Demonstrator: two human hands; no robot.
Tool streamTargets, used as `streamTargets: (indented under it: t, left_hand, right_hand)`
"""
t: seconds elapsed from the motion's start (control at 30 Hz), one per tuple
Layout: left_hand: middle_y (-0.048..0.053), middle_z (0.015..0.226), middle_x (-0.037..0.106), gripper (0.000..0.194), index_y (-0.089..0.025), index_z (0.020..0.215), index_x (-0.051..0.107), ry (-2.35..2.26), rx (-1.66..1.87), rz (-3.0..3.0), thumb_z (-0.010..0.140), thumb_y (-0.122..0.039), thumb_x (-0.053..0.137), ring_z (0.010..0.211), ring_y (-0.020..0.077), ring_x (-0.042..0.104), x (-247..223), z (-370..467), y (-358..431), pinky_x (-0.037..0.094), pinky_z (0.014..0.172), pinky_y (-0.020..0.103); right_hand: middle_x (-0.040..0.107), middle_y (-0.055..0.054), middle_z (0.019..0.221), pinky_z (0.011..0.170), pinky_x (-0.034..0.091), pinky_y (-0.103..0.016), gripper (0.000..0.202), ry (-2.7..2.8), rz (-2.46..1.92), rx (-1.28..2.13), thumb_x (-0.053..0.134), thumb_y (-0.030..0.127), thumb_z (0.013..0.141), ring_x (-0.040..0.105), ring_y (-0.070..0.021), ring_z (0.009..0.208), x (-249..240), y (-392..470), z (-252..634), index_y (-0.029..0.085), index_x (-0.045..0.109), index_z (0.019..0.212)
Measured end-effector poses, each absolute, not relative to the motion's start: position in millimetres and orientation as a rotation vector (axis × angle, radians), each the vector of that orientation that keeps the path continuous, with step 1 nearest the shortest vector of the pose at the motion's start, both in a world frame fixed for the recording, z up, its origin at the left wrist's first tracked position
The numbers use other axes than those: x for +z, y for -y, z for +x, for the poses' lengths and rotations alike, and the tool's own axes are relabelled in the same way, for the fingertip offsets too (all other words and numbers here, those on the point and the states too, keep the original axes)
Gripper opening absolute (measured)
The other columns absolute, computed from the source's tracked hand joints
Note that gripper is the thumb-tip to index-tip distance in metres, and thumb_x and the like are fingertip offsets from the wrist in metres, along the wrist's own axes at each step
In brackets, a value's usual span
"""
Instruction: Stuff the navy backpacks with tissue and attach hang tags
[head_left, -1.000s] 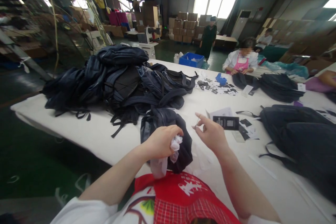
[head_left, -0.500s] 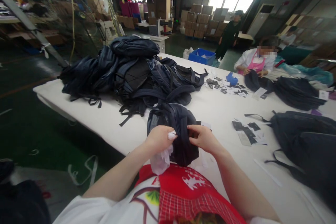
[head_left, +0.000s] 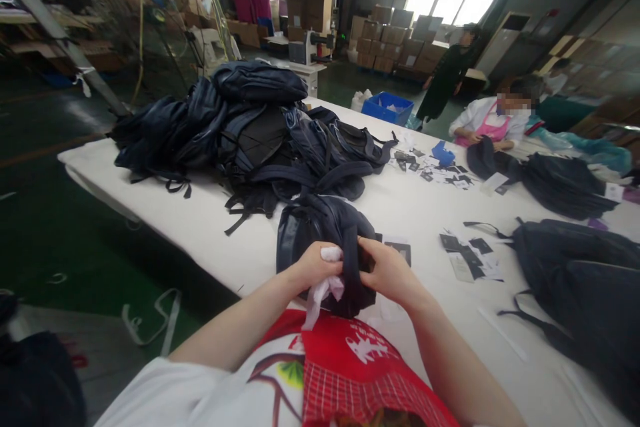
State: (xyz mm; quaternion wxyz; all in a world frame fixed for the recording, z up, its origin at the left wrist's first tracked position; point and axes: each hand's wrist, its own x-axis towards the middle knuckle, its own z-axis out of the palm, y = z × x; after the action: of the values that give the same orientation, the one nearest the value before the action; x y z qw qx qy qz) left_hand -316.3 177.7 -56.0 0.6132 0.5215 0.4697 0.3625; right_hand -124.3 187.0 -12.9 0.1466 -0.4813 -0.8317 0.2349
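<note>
A dark navy backpack (head_left: pixel 295 233) lies at the near edge of the white table (head_left: pixel 420 320), right in front of my red apron. Crumpled white tissue (head_left: pixel 323 293) is in my left hand (head_left: pixel 316 265), whose fingers are closed round it and rest against the bag. On the bag's right side, my right hand (head_left: pixel 383 270) has its fingers curled at a dark strap (head_left: pixel 351 270); the fingertips are partly hidden behind it. Some tags (head_left: pixel 399 250) lie just beyond my right hand.
A heap of navy backpacks (head_left: pixel 255 140) covers the table's far left. Scattered tags (head_left: pixel 470 257) and more backpacks (head_left: pixel 575 287) lie to the right. Beyond them a person in a pink apron (head_left: pixel 493 125) handles a dark bag. A blue bin (head_left: pixel 387 108) stands behind the table.
My left hand has moved slightly right and the tissue has shifted toward the bag with it. My right hand stays at the strap, which now stands more upright.
</note>
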Motion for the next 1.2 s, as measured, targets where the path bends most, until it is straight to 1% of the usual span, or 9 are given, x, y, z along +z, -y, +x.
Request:
streamTargets:
  t: [0.33, 0.5, 0.63, 0.7, 0.77, 0.83, 0.93, 1.1, 1.2]
  left_hand:
    - [-0.002, 0.061, 0.059, 0.019, -0.011, 0.067, 0.061, -1.000, 0.904, 1.008, 0.057, -0.018, 0.076, 0.057, 0.0097, 0.050, -58.2, -305.9, -173.7, 0.041, 0.055, 0.021]
    - [-0.001, 0.066, 0.062, 0.033, -0.012, 0.076, 0.063, -0.780, 0.885, 0.740, 0.060, -0.031, 0.084, 0.058, 0.0107, 0.055, -57.1, -318.8, -170.7, 0.044, 0.058, 0.022]
    - [-0.002, 0.055, 0.055, 0.033, -0.012, 0.065, 0.057, -0.654, 0.772, 0.697, 0.061, -0.032, 0.083, 0.047, 0.0075, 0.048, -54.5, -341.1, -174.0, 0.036, 0.046, 0.018]
    - [-0.001, 0.053, 0.052, 0.035, -0.012, 0.061, 0.054, -0.624, 0.718, 0.699, 0.061, -0.032, 0.083, 0.045, 0.0075, 0.046, -53.8, -351.1, -173.9, 0.034, 0.044, 0.019]
    - [-0.002, 0.051, 0.050, 0.034, -0.013, 0.060, 0.052, -0.627, 0.689, 0.674, 0.062, -0.030, 0.081, 0.043, 0.0074, 0.045, -52.7, -358.1, -170.7, 0.034, 0.043, 0.019]
    - [-0.002, 0.052, 0.050, 0.029, -0.013, 0.064, 0.054, -0.656, 0.682, 0.640, 0.064, -0.027, 0.079, 0.045, 0.0080, 0.046, -51.0, -362.3, -165.6, 0.035, 0.044, 0.019]
    - [0.000, 0.057, 0.055, 0.023, -0.013, 0.071, 0.057, -0.686, 0.691, 0.594, 0.065, -0.023, 0.077, 0.050, 0.0104, 0.050, -49.6, -364.9, -160.1, 0.038, 0.047, 0.020]
    - [-0.002, 0.052, 0.051, 0.025, -0.013, 0.068, 0.058, -0.682, 0.681, 0.653, 0.062, -0.024, 0.079, 0.045, 0.0092, 0.047, -52.2, -366.9, -165.1, 0.035, 0.043, 0.019]
    - [-0.002, 0.051, 0.050, 0.026, -0.012, 0.064, 0.057, -0.671, 0.675, 0.691, 0.060, -0.026, 0.080, 0.043, 0.0082, 0.045, -53.3, -368.3, -168.8, 0.033, 0.042, 0.019]
  right_hand:
    - [0.066, -0.011, 0.104, 0.072, 0.046, -0.030, 0.034, 2.639, -1.575, 0.423, 0.047, 0.005, 0.081, 0.064, -0.0222, 0.088, -10.8, -181.4, -147.9, 0.016, 0.056, 0.112]
    - [0.065, -0.007, 0.094, 0.076, 0.048, -0.029, 0.021, 2.485, -1.337, 0.639, 0.052, 0.011, 0.084, 0.062, -0.0193, 0.086, -9.6, -179.7, -133.7, 0.017, 0.062, 0.101]
    - [0.066, -0.006, 0.095, 0.070, 0.052, -0.028, 0.017, 2.236, -0.950, 0.944, 0.057, 0.017, 0.086, 0.063, -0.0159, 0.082, -10.1, -180.0, -112.9, 0.021, 0.068, 0.098]
    - [0.067, -0.007, 0.099, 0.074, 0.055, -0.031, 0.014, 2.089, -0.929, 0.854, 0.061, 0.022, 0.085, 0.064, -0.0179, 0.087, -12.0, -182.7, -105.5, 0.023, 0.069, 0.097]
    - [0.065, -0.009, 0.111, 0.090, 0.053, -0.040, 0.023, 2.034, -1.026, 0.624, 0.067, 0.025, 0.082, 0.062, -0.0233, 0.104, -13.4, -189.4, -99.0, 0.024, 0.068, 0.104]
    - [0.058, -0.012, 0.129, 0.105, 0.043, -0.049, 0.052, 2.097, -1.108, 0.500, 0.075, 0.030, 0.075, 0.052, -0.0287, 0.122, -15.2, -201.2, -91.5, 0.025, 0.060, 0.125]
    - [0.047, -0.012, 0.144, 0.112, 0.036, -0.052, 0.088, 2.279, -1.114, 0.691, 0.082, 0.042, 0.066, 0.043, -0.0313, 0.133, -22.1, -225.8, -79.3, 0.027, 0.042, 0.143]
    - [0.037, -0.011, 0.153, 0.116, 0.028, -0.051, 0.100, 2.450, -0.962, 0.977, 0.084, 0.047, 0.063, 0.034, -0.0318, 0.141, -31.0, -259.6, -74.2, 0.030, 0.035, 0.148]
    - [0.035, -0.012, 0.153, 0.114, 0.030, -0.050, 0.094, 2.552, -0.889, 0.985, 0.087, 0.044, 0.059, 0.033, -0.0320, 0.141, -24.0, -266.1, -81.8, 0.029, 0.046, 0.142]
